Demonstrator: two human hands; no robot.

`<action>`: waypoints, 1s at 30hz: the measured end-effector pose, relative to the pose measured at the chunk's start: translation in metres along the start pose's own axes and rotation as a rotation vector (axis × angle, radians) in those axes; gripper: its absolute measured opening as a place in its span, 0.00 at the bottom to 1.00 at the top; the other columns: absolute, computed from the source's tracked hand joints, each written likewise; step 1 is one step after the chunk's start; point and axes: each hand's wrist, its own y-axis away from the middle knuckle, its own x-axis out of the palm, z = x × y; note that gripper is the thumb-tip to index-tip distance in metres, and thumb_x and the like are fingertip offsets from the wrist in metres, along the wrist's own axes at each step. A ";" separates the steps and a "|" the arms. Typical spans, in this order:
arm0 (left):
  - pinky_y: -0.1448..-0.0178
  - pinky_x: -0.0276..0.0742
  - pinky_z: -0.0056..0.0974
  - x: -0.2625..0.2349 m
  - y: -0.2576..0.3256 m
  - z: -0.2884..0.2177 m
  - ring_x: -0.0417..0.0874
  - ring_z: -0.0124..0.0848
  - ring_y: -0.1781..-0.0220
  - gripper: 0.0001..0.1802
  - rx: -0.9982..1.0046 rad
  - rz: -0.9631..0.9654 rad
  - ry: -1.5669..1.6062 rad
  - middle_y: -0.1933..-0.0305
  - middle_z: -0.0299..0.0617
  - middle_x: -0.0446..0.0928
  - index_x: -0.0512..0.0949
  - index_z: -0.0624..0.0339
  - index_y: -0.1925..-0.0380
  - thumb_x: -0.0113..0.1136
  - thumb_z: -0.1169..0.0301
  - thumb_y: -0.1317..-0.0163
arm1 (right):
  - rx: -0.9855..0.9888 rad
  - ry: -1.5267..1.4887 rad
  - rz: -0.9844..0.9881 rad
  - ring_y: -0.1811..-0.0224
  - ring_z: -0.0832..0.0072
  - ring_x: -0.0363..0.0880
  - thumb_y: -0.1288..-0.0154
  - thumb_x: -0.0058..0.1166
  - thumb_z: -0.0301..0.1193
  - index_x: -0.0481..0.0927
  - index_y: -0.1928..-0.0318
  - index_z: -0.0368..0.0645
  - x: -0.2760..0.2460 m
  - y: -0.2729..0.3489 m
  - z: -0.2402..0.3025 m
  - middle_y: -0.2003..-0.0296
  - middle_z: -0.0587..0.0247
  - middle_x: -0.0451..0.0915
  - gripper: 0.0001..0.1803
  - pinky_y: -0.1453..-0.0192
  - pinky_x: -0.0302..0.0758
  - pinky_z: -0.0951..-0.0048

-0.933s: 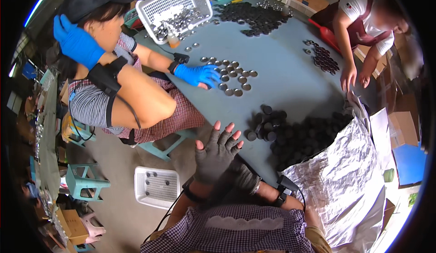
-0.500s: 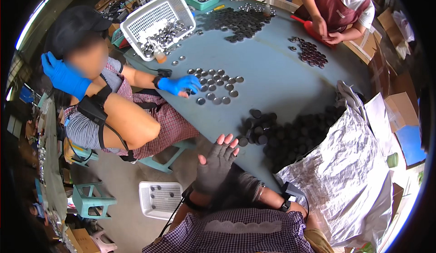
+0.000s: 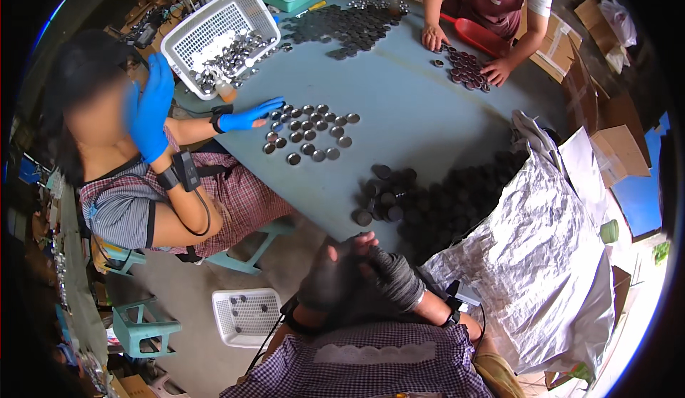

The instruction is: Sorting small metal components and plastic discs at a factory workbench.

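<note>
My left hand point(image 3: 321, 281) and my right hand point(image 3: 394, 276), both in dark gloves with bare fingertips, come together above my lap at the table's near edge. Bare fingertips show where they meet; the fingers overlap and blur, so whether anything is held cannot be made out. Just beyond lies a heap of black round caps point(image 3: 446, 209) on the table. A large silvery woven sack point(image 3: 514, 262) spreads beside the heap, right of my right hand.
On the blue-grey table point(image 3: 407, 105) lie loose silver caps point(image 3: 308, 128), dark caps point(image 3: 349, 30) and a white basket point(image 3: 182, 44). A co-worker's blue-gloved hand point(image 3: 250, 116) is at left; another person's hands flank dark red caps point(image 3: 467, 69). A white crate point(image 3: 246, 334) stands on the floor.
My hands have closed in on each other; the left palm no longer faces up with fingers spread. The left co-worker raises the head. The far person's hands have parted, and the red scoop lies down.
</note>
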 end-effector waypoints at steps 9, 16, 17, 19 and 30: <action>0.51 0.74 0.30 -0.061 -0.044 0.012 0.79 0.28 0.58 0.16 0.109 -0.439 -1.142 0.58 0.40 0.78 0.76 0.63 0.59 0.66 0.77 0.49 | 0.018 0.032 0.225 0.60 0.58 0.76 0.60 0.65 0.37 0.75 0.56 0.37 -0.001 -0.010 0.023 0.64 0.50 0.77 0.28 0.55 0.71 0.59; 0.48 0.74 0.35 -0.064 -0.085 0.020 0.76 0.35 0.50 0.29 0.382 -0.169 -1.836 0.52 0.45 0.73 0.71 0.64 0.49 0.68 0.76 0.54 | 0.347 -0.801 0.093 0.58 0.62 0.77 0.46 0.57 0.27 0.77 0.57 0.37 0.056 0.017 -0.049 0.64 0.54 0.78 0.15 0.53 0.74 0.66; 0.46 0.74 0.36 -0.068 -0.086 0.022 0.75 0.36 0.48 0.29 0.333 -0.166 -1.877 0.50 0.45 0.72 0.70 0.64 0.47 0.67 0.77 0.52 | 0.349 -0.799 0.094 0.58 0.62 0.77 0.46 0.57 0.27 0.77 0.57 0.37 0.051 0.019 -0.049 0.64 0.54 0.78 0.15 0.53 0.74 0.66; 0.46 0.73 0.36 -0.073 -0.080 0.025 0.75 0.34 0.47 0.28 0.301 -0.214 -1.638 0.50 0.44 0.73 0.70 0.64 0.47 0.65 0.79 0.51 | 0.253 -0.373 0.216 0.58 0.66 0.78 0.40 0.50 0.23 0.76 0.55 0.38 0.030 0.016 -0.037 0.62 0.56 0.78 0.12 0.55 0.75 0.68; 0.43 0.71 0.35 -0.025 -0.012 -0.002 0.75 0.34 0.47 0.24 0.287 -0.143 -1.175 0.50 0.42 0.75 0.75 0.62 0.50 0.67 0.81 0.50 | 0.275 -0.092 -0.236 0.60 0.74 0.78 0.38 0.48 0.22 0.66 0.40 0.40 0.000 0.011 -0.040 0.57 0.57 0.79 0.24 0.56 0.73 0.73</action>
